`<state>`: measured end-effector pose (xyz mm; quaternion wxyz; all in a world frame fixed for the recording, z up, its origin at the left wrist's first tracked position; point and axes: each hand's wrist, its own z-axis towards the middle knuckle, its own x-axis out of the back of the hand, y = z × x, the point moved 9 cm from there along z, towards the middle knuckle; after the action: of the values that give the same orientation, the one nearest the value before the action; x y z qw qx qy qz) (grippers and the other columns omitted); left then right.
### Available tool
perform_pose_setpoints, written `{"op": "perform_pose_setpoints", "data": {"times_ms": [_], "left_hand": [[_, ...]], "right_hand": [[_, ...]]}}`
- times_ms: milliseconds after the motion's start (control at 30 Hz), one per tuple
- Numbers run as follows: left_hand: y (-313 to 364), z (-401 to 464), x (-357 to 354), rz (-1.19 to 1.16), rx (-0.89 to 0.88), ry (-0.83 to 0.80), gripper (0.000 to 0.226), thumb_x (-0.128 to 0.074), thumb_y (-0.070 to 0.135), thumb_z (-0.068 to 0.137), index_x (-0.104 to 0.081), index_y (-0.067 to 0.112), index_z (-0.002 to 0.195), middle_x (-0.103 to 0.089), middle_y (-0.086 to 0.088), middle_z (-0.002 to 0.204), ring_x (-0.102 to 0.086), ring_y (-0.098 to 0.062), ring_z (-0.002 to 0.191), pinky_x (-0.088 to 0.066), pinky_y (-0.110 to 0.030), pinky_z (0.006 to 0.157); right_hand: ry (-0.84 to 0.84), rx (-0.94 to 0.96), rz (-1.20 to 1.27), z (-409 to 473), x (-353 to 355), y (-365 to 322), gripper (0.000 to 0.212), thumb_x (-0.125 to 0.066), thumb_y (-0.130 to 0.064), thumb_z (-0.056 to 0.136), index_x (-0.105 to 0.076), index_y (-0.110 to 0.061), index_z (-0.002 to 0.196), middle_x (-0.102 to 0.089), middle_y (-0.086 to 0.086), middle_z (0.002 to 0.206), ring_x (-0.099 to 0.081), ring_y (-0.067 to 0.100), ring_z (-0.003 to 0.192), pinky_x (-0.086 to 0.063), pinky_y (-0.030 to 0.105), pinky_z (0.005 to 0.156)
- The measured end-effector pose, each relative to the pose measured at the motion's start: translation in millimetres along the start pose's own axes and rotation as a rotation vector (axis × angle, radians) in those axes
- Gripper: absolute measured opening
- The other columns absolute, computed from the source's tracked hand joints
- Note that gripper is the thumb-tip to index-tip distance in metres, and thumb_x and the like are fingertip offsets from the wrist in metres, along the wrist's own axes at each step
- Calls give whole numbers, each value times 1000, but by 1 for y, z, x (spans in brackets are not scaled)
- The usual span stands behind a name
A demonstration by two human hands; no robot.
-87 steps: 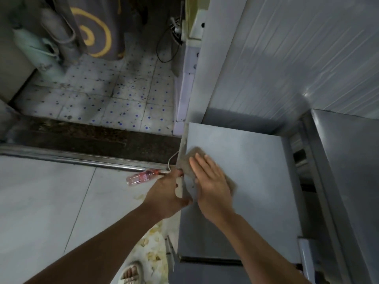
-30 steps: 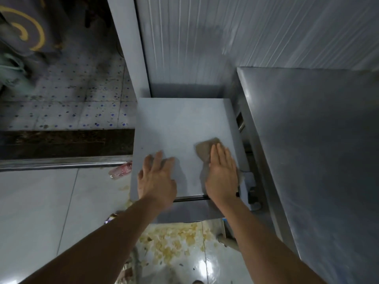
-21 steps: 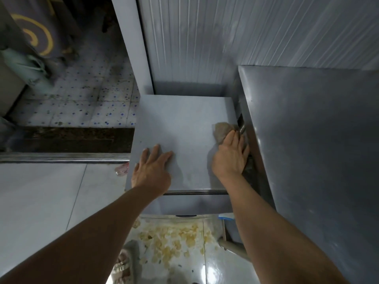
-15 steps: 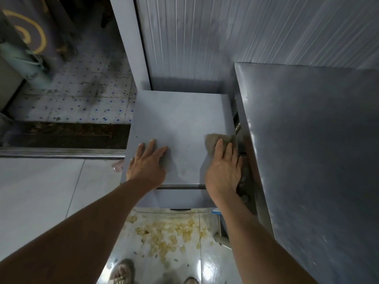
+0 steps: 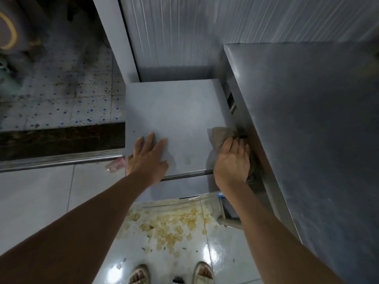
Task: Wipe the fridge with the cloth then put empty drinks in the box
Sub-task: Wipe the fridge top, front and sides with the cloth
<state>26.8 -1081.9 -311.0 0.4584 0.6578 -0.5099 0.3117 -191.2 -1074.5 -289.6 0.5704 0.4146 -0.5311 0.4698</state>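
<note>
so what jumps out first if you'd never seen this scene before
Two bare arms reach down onto the grey fridge top: the left hand lies flat near its front edge, the right hand presses a brown cloth at its right edge. Below, yellowish scraps litter the glossy floor.

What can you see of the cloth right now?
The cloth is a brownish, crumpled rag that looks like soft fabric. It lies on the fridge top at its right edge, next to the steel counter. The right hand presses on it, covering its near part; only the far corner shows.
</note>
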Motion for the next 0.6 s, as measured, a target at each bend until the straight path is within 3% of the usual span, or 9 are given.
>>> {"op": "perform_pose_setpoints", "data": {"times_ms": [133,300,400,500,600], "left_hand": [[-19,-7,12,-26,-58,5,69,-58,26,86,-24,30,146,-7,3,158,-3,-24,145,-23,-48,114],[-59,-31,12,-154,-28,87,68,-61,23,86,-29,25,146,-9,4,159,-15,-26,143,-24,-41,115],[-59,-33,12,-264,-55,127,66,-62,14,85,-33,16,144,-12,1,158,-27,-27,140,-30,-36,110],[-61,-37,13,-301,-66,169,65,-65,11,83,-37,14,141,-16,-1,157,-34,-26,137,-35,-33,106],[-68,-40,12,-346,-67,177,65,-69,9,80,-40,14,139,-22,-4,155,-37,-27,135,-37,-34,105]], "right_hand": [[34,-52,4,5,4,1,43,-35,-8,82,-56,13,113,-62,33,107,-58,44,107,-40,49,101],[25,-32,126,-20,-5,-43,52,-56,-3,84,-41,8,133,-49,35,128,-44,47,124,-28,53,108],[46,87,159,-45,-5,-84,47,-49,-6,90,-42,2,136,-49,32,131,-46,44,125,-36,49,105],[109,285,168,-64,3,-106,43,-39,-9,90,-54,-4,130,-60,27,121,-58,39,114,-52,45,90],[114,357,152,-50,10,-79,48,-48,4,82,-55,-5,129,-57,20,129,-56,35,118,-51,49,92]]}}
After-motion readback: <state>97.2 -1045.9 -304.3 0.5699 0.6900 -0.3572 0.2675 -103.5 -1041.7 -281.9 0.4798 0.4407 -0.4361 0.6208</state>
